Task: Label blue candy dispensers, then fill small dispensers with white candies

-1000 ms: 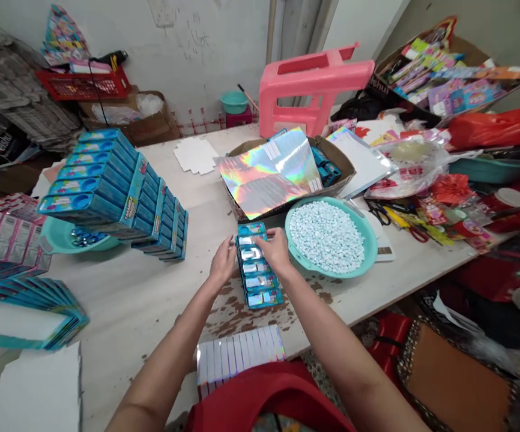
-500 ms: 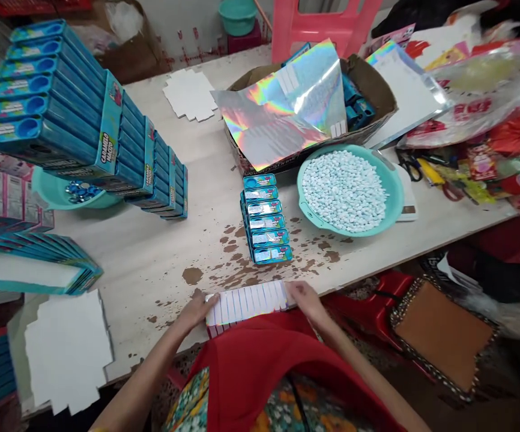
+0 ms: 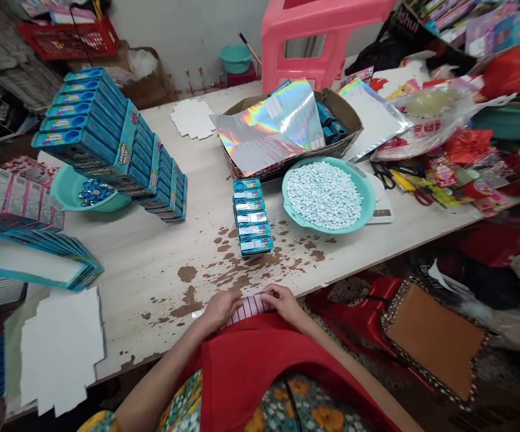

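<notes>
Pinching the stack of white strips (image 3: 250,306) at lower centre of the frame by its ends with left hand (image 3: 221,307) and right hand (image 3: 284,302) curled shut on it, probably to keep it squared at the near edge of the stained, flaking table (image 3: 152,264), below the row of blue packs (image 3: 251,217), amid stockroom clutter.

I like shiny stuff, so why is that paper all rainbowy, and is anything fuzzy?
Head view: the foil sheet reflects room light as rainbow glare; the red bag at the top right corner looks smeared; the blue boxes mid-table are sharp; shadows are soft.
</notes>
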The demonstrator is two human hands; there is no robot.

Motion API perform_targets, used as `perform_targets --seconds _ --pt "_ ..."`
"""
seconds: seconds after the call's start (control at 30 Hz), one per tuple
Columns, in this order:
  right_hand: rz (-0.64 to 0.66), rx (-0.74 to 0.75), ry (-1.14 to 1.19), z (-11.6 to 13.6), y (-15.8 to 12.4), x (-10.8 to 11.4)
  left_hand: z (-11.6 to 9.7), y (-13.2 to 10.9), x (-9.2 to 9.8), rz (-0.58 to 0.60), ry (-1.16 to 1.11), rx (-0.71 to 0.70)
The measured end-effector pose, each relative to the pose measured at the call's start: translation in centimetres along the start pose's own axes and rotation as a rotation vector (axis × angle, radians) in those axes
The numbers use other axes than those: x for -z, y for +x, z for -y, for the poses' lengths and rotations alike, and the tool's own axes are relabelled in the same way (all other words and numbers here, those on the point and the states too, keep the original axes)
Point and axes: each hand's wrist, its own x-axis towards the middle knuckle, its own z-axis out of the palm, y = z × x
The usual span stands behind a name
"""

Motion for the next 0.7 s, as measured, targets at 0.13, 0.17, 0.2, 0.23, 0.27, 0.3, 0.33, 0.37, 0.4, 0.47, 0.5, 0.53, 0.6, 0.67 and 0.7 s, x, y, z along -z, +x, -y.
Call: perform_targets --seconds 0.13,0.17,0.2,0.23,0.27,0.3,0.33,0.37,0.4,0.47,0.5,0.53,0.6,0.67,0.7 --pt "0.183 -0.048 -0.028 0.6 -1.4 3.2 -2.6 -2.9 1.9 -0.215 -0.11 -0.078" --pt "0.209 -0.061 -0.028 0.7 -1.9 4.5 -2.8 -4.1 3.3 -0.297 -0.176 -0.074" --pt "0.216 -0.067 -0.021 0.8 -2.5 5.9 -2.9 -5.3 4.9 -0.374 -0.236 -0.056" --pt "0.205 -0.065 -0.008 1.0 -3.1 7.3 -2.9 -6.4 6.4 -0.463 -0.289 -0.015" --pt "0.192 -0.054 0.003 1.3 -3.7 8.6 -2.9 -7.3 7.7 -0.552 -0.352 0.023" --pt "0.17 -0.032 0.032 1.6 -4.4 9.7 -2.7 -8.0 8.7 -0.611 -0.436 0.053" --pt "0.147 -0.002 0.089 1.9 -5.0 10.4 -2.6 -8.6 9.1 -0.673 -0.527 0.087" --pt "0.127 0.029 0.178 2.1 -5.7 10.9 -2.4 -9.0 9.1 -0.723 -0.625 0.116" --pt "0.117 0.056 0.281 2.2 -6.3 10.9 -2.2 -9.3 8.7 -0.763 -0.721 0.147" --pt "0.131 0.083 0.464 1.9 -7.4 9.7 -1.7 -9.8 6.6 -0.82 -0.857 0.216" --pt "0.141 0.073 0.496 1.3 -7.9 8.7 -1.3 -10.0 5.2 -0.834 -0.875 0.251" --pt "0.144 0.056 0.483 0.5 -8.3 7.5 -0.8 -10.3 3.6 -0.833 -0.854 0.291" --pt "0.061 -0.023 0.369 -2.0 -9.3 5.6 0.2 -10.8 0.2 -0.803 -0.673 0.383" --pt "-0.016 -0.085 0.31 -5.5 -10.8 4.9 1.1 -11.1 -3.3 -0.689 -0.423 0.468" --pt "-0.066 -0.117 0.287 -7.4 -11.8 5.3 1.4 -11.0 -4.9 -0.616 -0.318 0.493"
